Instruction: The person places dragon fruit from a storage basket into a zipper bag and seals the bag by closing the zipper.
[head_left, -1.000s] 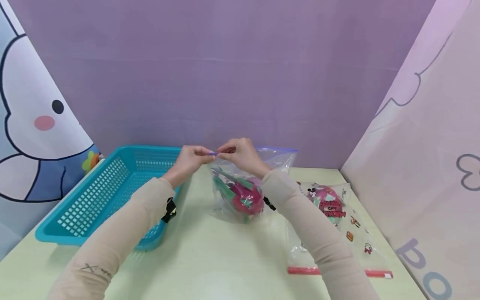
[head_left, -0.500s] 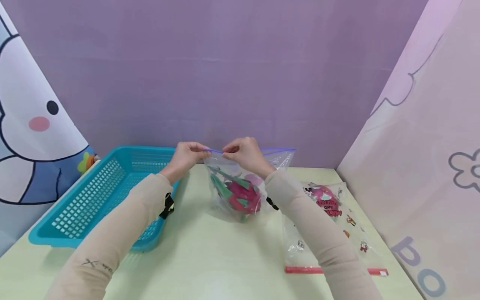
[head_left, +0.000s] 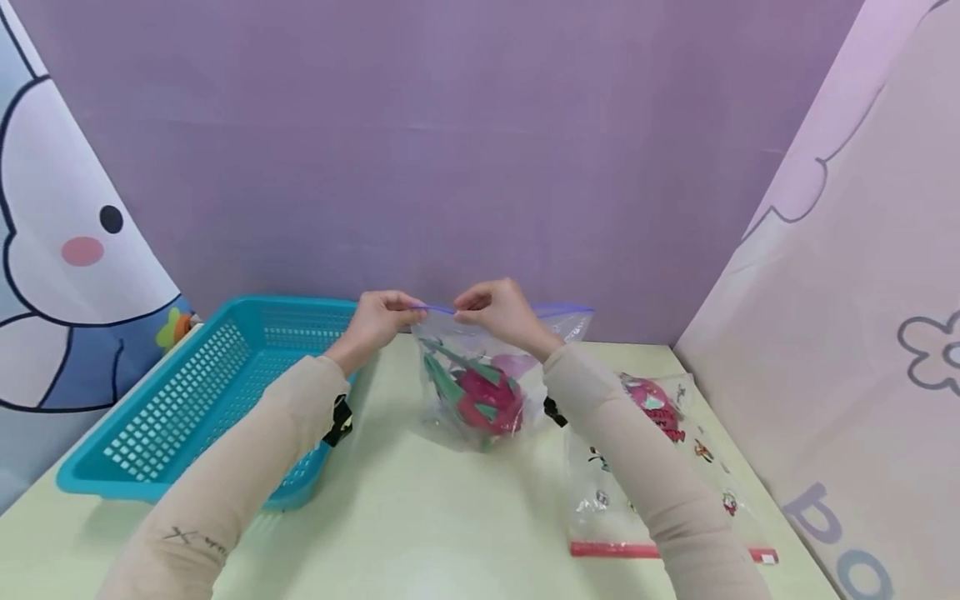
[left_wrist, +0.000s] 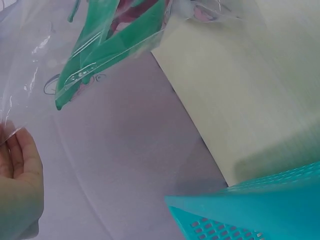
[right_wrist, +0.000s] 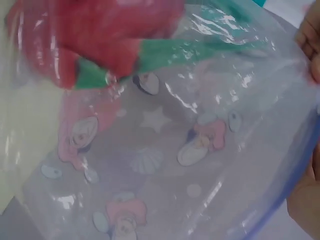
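A clear zip bag (head_left: 442, 331) with a purple-blue zip strip hangs upright over the table, a red-pink dragon fruit (head_left: 491, 400) with long green scales inside it. My left hand (head_left: 375, 325) pinches the strip at the bag's left corner. Thumb and fingers of my right hand (head_left: 502, 315) pinch the same strip a short way to the right. The right wrist view shows the bag's printed cartoon figures (right_wrist: 200, 142) and the fruit through the film. In the left wrist view, the fruit's green tips (left_wrist: 85, 65) press against the plastic.
To the left stands a turquoise mesh basket (head_left: 97, 483). A second clear bag (head_left: 600, 521), with cartoon prints, a red closing strip and a pink-red round thing inside, lies at the right, partly behind my right sleeve. A purple backdrop (head_left: 480, 167) rises behind the table (head_left: 405, 517).
My right hand has slid a little rightward along the zip strip, so the gap between my hands has widened. The left hand still pinches the corner.
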